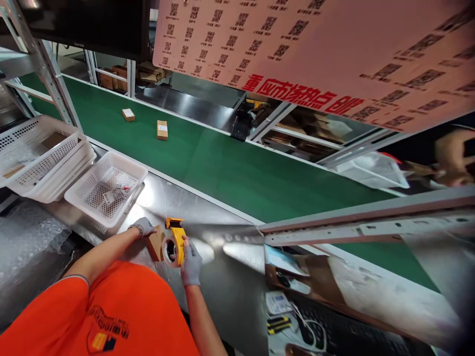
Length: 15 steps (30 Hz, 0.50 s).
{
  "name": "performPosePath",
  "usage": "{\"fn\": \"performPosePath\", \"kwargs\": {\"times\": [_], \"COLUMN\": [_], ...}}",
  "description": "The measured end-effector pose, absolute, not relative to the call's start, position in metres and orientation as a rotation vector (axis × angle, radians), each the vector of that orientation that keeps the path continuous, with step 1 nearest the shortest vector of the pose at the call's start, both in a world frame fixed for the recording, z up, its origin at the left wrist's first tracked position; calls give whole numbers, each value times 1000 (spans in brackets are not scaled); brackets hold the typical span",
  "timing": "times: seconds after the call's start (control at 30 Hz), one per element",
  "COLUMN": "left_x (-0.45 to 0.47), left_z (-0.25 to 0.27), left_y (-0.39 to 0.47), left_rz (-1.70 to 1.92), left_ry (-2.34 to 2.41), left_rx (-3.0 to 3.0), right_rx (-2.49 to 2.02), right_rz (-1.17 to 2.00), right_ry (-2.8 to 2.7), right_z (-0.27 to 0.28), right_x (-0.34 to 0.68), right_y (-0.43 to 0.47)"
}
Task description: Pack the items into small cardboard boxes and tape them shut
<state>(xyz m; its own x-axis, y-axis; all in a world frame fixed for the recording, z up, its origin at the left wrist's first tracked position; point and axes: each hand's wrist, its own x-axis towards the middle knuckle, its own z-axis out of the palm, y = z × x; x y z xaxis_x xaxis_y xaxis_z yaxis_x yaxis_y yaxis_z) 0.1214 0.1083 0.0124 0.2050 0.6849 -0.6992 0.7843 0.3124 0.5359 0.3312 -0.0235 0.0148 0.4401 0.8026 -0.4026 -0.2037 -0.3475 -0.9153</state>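
Lower left of the frame: the left hand [143, 227] presses flat on a small cardboard box [156, 243], while the right hand [191, 262] grips a yellow tape dispenser [175, 241] against it on the steel table [230, 287].

Steel bench [222, 277] across the near side, shiny. On it at left: white baskets [44, 158], stacked, and a single basket [107, 190]; bubble wrap [25, 242] at the near-left edge; small box [156, 243] near centre. Beyond, green belt [230, 173], with two cartons [162, 129] at far left.
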Motion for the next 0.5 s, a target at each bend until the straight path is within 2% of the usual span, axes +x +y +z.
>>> {"fn": "performPosePath", "kwargs": {"times": [0.23, 0.5], "left_x": [118, 114], "left_z": [7, 32], "left_y": [107, 119], "left_rz": [-69, 102], "left_ry": [1540, 1610], "left_rx": [1340, 1375], "right_rx": [-1641, -1632], "right_rz": [1192, 1163], "right_ry": [-629, -743], "right_z": [9, 0], "right_x": [314, 319], "right_y": [-18, -21]}}
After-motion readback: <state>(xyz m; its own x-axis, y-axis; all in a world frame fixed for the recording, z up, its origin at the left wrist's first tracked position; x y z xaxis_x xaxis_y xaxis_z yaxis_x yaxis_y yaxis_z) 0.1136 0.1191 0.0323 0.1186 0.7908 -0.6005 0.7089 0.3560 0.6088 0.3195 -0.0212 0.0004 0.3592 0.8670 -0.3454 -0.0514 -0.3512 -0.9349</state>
